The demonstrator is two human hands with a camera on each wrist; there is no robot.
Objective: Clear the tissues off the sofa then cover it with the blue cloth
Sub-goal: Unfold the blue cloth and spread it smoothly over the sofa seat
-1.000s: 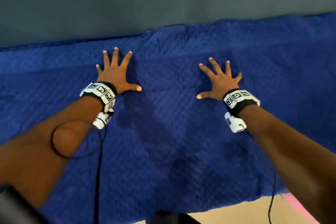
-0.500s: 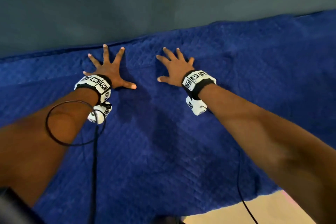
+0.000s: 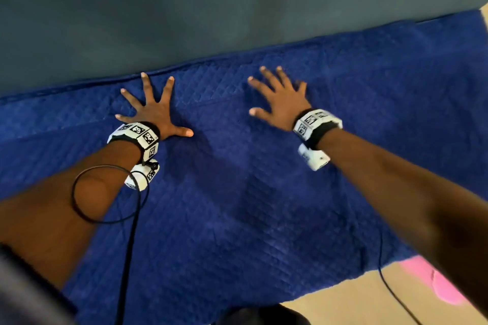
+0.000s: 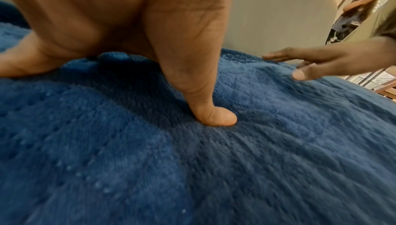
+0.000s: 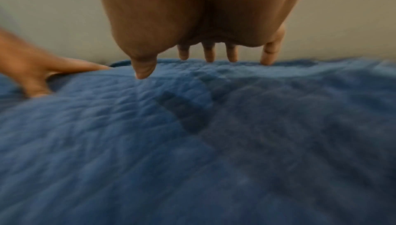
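One blue cloth (image 3: 264,192) lay spread over the sofa (image 3: 184,21) seat, its far edge against the grey backrest. I had two hands on it. My left hand (image 3: 155,113) lay flat with all five fingers splayed, the thumb pressed into the pile. My right hand (image 3: 282,103) (blurred in its own wrist view) was spread too, fingertips touching the cloth near that far edge. Neither hand gripped anything. One pink object (image 3: 438,285) lay on the floor.
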